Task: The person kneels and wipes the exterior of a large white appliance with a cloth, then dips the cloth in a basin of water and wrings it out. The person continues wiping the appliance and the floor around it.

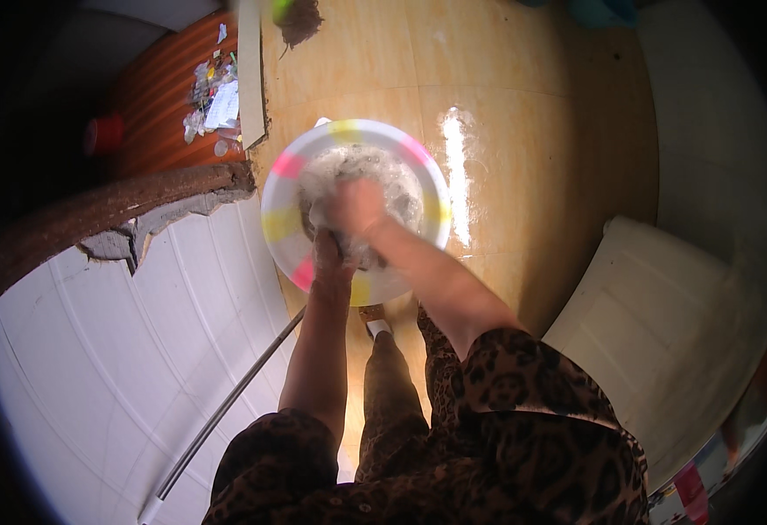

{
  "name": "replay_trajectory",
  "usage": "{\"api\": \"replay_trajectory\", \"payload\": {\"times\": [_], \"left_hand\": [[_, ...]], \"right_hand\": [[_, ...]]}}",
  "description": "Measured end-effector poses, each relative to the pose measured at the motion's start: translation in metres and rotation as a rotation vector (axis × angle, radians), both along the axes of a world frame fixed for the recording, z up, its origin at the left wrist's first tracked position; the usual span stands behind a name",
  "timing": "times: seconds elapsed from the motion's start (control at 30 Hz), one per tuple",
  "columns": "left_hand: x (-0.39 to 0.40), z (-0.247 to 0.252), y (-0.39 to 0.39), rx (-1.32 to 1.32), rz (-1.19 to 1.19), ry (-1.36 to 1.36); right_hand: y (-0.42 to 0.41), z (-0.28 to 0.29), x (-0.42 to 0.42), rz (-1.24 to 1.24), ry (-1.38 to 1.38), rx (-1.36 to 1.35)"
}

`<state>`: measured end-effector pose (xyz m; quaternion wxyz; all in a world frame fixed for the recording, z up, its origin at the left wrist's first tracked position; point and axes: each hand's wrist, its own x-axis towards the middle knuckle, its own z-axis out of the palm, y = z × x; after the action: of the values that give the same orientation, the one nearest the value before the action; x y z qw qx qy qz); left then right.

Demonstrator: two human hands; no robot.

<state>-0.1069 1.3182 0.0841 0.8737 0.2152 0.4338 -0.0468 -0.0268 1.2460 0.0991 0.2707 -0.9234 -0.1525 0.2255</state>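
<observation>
A round plastic basin (440, 213) with white, pink and yellow patches on its rim stands on the floor before me. Foamy water (403, 177) fills it, with grey-dark patches showing through the suds that may be wet fabric. My right hand (359, 205), blurred by motion, is bent over the middle of the basin. Below and left of it, my left hand (328, 248) reaches in over the near side, its fingers largely hidden by foam and the other hand. What either hand grips cannot be made out.
A metal pole (226, 407) leans along the white panelled wall (127, 354) on the left. Litter (216, 98) lies on reddish boards beyond a broken wooden frame (193, 187). Glare marks the tan floor (501, 144). A pale panel (639, 315) stands at right; a dark bristly thing (299, 23) lies ahead.
</observation>
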Motion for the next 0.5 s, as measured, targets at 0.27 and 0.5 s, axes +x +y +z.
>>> {"api": "replay_trajectory", "payload": {"times": [0.27,0.5], "left_hand": [[-0.062,-0.041,0.016,0.439,-0.486,-0.105],[-0.046,-0.065,0.057,-0.361,-0.256,-0.197]], "right_hand": [[-0.045,-0.026,0.020,-0.161,-0.183,0.030],[0.021,-0.005,-0.100,-0.083,-0.096,0.437]]}}
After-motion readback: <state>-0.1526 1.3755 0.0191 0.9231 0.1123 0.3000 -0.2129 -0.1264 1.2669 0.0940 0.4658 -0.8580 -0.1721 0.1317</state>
